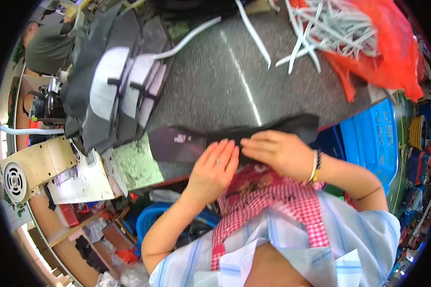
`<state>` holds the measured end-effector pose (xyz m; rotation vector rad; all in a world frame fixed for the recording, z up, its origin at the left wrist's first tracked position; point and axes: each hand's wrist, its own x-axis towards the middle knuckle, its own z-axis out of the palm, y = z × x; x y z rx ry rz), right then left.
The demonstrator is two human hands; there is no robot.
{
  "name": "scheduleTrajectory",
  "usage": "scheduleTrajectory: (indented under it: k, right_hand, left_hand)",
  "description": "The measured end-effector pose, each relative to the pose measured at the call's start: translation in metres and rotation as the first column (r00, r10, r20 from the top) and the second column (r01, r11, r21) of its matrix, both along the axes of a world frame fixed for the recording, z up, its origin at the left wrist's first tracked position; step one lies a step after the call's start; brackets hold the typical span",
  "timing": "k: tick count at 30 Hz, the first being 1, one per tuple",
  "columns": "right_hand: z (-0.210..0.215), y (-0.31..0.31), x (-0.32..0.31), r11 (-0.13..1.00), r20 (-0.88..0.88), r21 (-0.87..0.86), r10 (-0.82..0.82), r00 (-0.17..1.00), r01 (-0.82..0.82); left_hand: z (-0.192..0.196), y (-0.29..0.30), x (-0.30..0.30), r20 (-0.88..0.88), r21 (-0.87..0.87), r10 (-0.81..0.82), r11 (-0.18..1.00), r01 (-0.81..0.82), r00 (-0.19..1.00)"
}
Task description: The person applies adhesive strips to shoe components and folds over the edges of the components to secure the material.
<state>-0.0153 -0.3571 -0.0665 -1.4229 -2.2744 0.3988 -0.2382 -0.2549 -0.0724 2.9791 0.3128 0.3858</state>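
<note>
You pressed your left hand (pixel 214 165) and right hand (pixel 273 150) flat, fingers extended and side by side, on the dark fabric strip (pixel 234 136) at the counter's (pixel 215 81) near edge (apparently to hold it smooth).

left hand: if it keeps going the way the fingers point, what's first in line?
The left hand already lies flat on the dark fabric piece. Further along is bare grey tabletop, then probably the white plastic strips; depth is unclear.
</note>
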Motion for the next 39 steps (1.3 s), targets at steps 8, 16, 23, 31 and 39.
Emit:
scheduleTrajectory:
  k: [8,16,23,31,39]
  right_hand:
    - [0.030,0.077,0.160,0.672,-0.692,-0.056,-0.559,0.457,0.738]
    - [-0.041,0.153,0.088,0.680,-0.068,0.038,-0.729,0.681,0.732]
    - [-0.036,0.141,0.106,0.700,-0.593,-0.079,-0.606,0.531,0.710]
    - [-0.040,0.146,0.122,0.883,-0.834,-0.401,-0.463,-0.301,-0.246]
    - [0.019,0.092,0.140,0.970,-0.938,-0.169,-0.103,-0.332,0.175]
  left_hand:
    - [0.094,0.086,0.057,0.253,-0.129,0.162,0.983,-0.133,0.954]
    - [0.083,0.264,0.258,0.169,0.421,0.448,0.773,-0.475,0.878]
    - [0.093,0.204,0.166,0.398,0.260,0.358,0.839,-0.478,0.845]
    - [0.068,0.163,-0.042,0.282,-0.075,0.763,0.622,-0.780,0.582]
    - [0.037,0.026,0.043,0.422,0.295,0.339,0.825,-0.481,0.841]
